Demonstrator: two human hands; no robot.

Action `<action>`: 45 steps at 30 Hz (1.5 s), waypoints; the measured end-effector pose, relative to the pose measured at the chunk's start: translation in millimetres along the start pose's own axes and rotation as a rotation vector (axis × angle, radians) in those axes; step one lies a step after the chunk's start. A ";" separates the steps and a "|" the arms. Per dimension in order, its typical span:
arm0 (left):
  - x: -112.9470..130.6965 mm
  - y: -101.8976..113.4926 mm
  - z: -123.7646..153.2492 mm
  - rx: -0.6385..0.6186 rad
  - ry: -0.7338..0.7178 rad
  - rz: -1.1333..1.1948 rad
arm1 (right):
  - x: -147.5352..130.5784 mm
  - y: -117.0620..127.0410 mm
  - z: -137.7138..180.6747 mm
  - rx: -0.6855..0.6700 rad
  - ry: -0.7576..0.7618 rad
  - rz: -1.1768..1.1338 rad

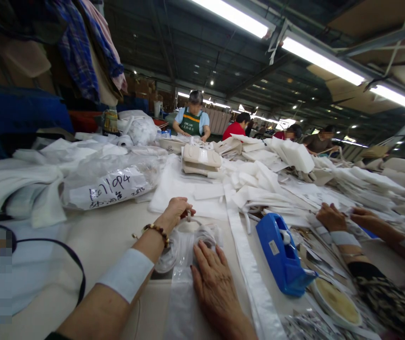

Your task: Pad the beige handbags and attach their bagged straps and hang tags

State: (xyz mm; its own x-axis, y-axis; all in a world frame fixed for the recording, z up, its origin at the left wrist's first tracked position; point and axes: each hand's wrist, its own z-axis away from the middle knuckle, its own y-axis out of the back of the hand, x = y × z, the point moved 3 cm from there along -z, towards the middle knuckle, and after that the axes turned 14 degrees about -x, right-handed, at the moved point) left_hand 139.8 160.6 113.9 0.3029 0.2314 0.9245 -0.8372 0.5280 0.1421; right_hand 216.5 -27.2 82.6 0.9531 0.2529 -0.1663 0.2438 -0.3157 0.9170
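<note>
My left hand (180, 209) reaches over the far end of a clear plastic bag (183, 288). Its fingers are curled in a pinch around the end of a pale strap (189, 217). My right hand (215, 278) lies flat on the bag, with its fingers stretched over a light coil (205, 237) inside it. Another wrapped coil (167, 257) rests beside my left wrist. My left fingertips partly hide the grip.
A blue tape dispenser (282, 257) stands to the right, near a round tape roll (337, 300). A co-worker's hands (344, 218) work beyond it. Left is a marked plastic-wrapped package (113, 182); ahead are a beige bag (200, 156) and white foam sheets (255, 179).
</note>
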 end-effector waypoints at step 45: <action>-14.6 -3.3 34.1 -0.084 -0.323 -0.710 | -17.0 21.8 -41.4 -0.343 0.322 0.146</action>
State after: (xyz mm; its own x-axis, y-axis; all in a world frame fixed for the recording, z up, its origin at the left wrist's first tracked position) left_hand 122.6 127.6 112.0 0.5941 -0.4272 0.6816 -0.4518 0.5238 0.7221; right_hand 198.2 -0.5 120.4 0.8560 0.5152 0.0433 -0.0123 -0.0634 0.9979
